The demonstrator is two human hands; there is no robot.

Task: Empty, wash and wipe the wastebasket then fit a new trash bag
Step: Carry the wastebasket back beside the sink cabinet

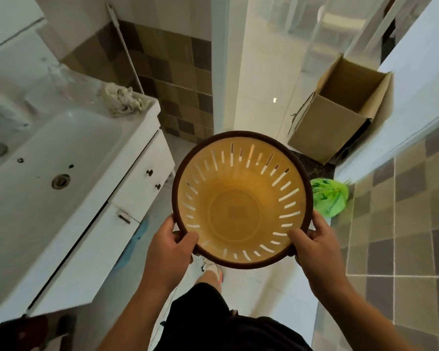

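While both hands carry it upright at waist level, the wastebasket (241, 206) sits empty, w/ left hand (171, 245) and right hand (314, 245) each gripping the brown rim, prob. en route to the sink (48, 158) at left for washing. Counted: 1 basket, 1 cardboard box (340, 110), 1 green bag (330, 197), maybe the trash; 1 rag (123, 98).

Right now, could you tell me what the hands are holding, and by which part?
Both hands, left and right, grip the empty wastebasket by its dark rim, at opposite sides.

Home bathroom, seemingly: sink (61, 158), tiled walls (173, 72).
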